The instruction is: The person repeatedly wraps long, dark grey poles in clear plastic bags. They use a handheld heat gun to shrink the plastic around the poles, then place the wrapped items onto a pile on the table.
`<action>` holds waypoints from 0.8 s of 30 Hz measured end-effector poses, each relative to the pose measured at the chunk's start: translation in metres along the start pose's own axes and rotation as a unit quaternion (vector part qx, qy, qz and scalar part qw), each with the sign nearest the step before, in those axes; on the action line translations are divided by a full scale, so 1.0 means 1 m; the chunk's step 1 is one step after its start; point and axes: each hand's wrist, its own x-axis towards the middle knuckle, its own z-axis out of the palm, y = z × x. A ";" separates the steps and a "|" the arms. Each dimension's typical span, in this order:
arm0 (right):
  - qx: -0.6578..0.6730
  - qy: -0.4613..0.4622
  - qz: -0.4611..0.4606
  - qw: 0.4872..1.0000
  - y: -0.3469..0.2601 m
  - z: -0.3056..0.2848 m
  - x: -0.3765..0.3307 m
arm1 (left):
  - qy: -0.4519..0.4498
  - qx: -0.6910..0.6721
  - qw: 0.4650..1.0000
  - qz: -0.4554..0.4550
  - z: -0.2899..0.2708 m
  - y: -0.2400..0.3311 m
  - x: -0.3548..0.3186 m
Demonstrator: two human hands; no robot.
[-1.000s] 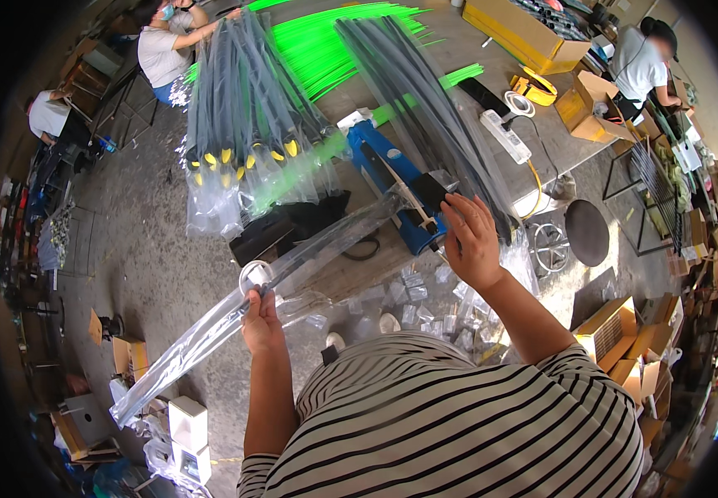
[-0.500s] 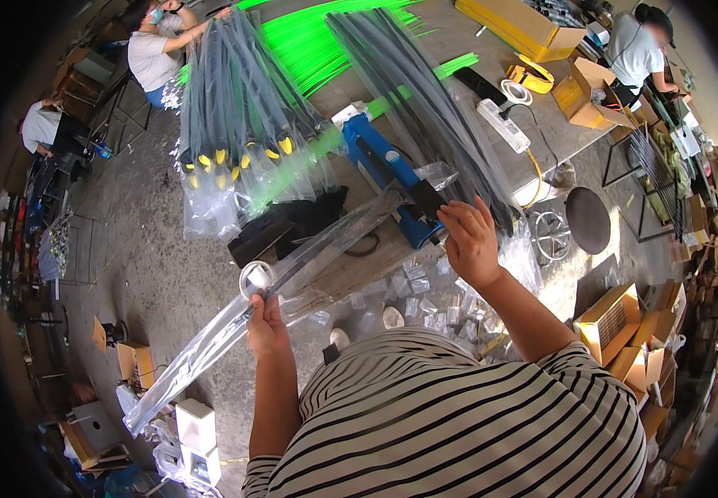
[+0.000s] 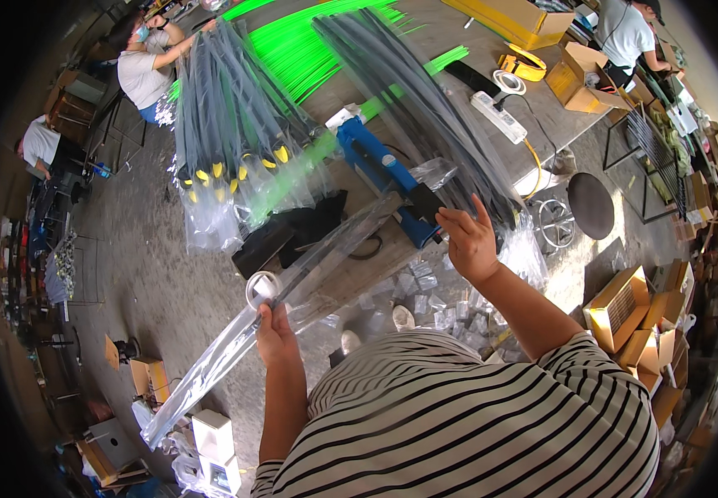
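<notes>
Sealing, I reckon: my left grip pinches the clear plastic sleeve, slung past the table's near-left corner to the blue heat sealer. Right grip touches its handle, can't tell if clamped. Wants steady pressing next.

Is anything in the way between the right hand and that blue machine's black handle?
Nothing visible stands between the right hand and the black handle on the blue bag sealer: the hand is right at the handle's near end, though this view cannot settle whether they touch.
</notes>
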 end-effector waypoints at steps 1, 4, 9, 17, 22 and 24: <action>-0.001 0.002 0.000 1.000 0.000 0.001 0.000 | -0.002 0.000 1.000 -0.001 -0.001 0.000 0.002; 0.000 -0.008 0.008 1.000 -0.002 -0.001 0.000 | 0.017 0.004 1.000 -0.011 0.005 0.002 0.000; 0.002 -0.004 0.021 1.000 -0.004 0.001 -0.003 | 0.033 0.008 0.999 -0.027 0.008 0.004 0.000; 0.015 0.031 0.072 0.997 -0.017 -0.010 -0.003 | -0.009 0.001 0.999 -0.047 0.004 0.004 0.023; 0.030 0.073 0.120 0.990 -0.060 -0.044 -0.016 | -0.010 -0.002 0.999 -0.044 -0.018 0.032 0.031; 0.057 0.040 0.100 0.993 -0.073 -0.050 -0.025 | -0.019 0.003 0.998 -0.054 -0.031 0.050 0.033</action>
